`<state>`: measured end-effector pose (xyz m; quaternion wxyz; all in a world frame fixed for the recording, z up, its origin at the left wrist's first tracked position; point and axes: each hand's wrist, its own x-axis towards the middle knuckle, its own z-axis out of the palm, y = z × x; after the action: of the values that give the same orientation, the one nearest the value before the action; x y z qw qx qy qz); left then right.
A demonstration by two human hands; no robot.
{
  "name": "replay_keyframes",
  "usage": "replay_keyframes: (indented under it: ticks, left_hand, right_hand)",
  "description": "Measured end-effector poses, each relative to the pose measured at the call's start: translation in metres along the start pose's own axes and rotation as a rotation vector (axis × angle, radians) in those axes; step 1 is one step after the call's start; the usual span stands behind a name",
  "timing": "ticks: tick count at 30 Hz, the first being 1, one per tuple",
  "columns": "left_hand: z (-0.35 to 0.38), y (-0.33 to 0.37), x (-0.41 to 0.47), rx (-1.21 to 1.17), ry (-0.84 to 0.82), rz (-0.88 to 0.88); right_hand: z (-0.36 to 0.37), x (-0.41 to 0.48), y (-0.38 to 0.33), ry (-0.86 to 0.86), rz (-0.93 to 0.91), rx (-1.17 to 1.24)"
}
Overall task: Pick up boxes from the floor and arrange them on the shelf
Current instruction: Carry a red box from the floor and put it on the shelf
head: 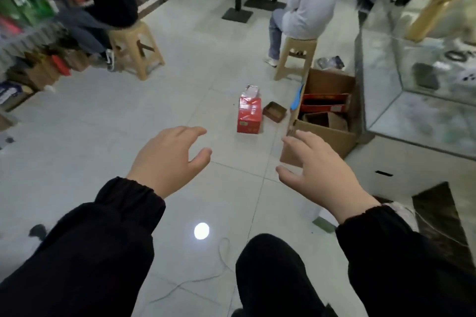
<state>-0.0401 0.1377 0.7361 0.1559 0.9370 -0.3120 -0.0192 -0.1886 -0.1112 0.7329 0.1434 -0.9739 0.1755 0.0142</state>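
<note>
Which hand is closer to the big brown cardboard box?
Right. The right hand hovers by the near corner of the cardboard box; the left hand is farther left, beyond the red box.

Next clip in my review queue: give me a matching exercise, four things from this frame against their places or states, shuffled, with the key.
1. red box
2. small brown box
3. cardboard carton
4. left hand

A. open-topped, beside the glass counter
B. empty, fingers spread
C. upright on the floor
D. lying between red box and carton

Pairs: 1-C, 2-D, 3-A, 4-B
</note>
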Motion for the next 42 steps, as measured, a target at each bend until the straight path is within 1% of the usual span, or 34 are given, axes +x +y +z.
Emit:
replay_keyframes:
  ticks: [5,7,10,14,20,24,29,33,37,40,42]
  left_hand:
    - [0.032,0.03,0.076,-0.014,-0.093,0.151]
    - [0.045,0.036,0.105,-0.016,-0.13,0.177]
    - [0.066,0.04,0.159,-0.018,-0.165,0.186]
    - [0.087,0.045,0.257,0.0,-0.2,0.162]
    - [0.118,0.04,0.389,-0.014,-0.239,0.061]
    - [0.14,0.029,0.456,-0.04,-0.268,-0.01]
    - [0.17,-0.003,0.547,-0.024,-0.296,-0.037]
    - [0.202,-0.038,0.634,-0.006,-0.323,-0.051]
    - [0.248,-0.063,0.722,-0.012,-0.419,-0.015]
    - [0.296,-0.078,0.774,-0.084,-0.512,-0.057]
    - [0.333,-0.091,0.799,-0.173,-0.581,-0.155]
  right_hand:
    - [-0.002,0.013,0.05,0.013,0.187,0.03]
    - [0.005,0.029,0.065,0.001,0.226,0.046]
    - [0.015,0.072,0.088,-0.012,0.236,0.059]
    - [0.017,0.171,0.124,-0.034,0.211,0.104]
    - [0.015,0.338,0.171,-0.096,0.116,0.108]
    - [0.015,0.421,0.187,-0.129,0.086,0.092]
    - [0.033,0.522,0.205,-0.17,0.088,0.072]
    - [0.059,0.608,0.219,-0.199,0.116,0.044]
    - [0.093,0.689,0.24,-0.264,0.168,0.04]
    - [0.13,0.746,0.257,-0.295,0.269,0.151]
    - [0.163,0.78,0.27,-0.321,0.363,0.3]
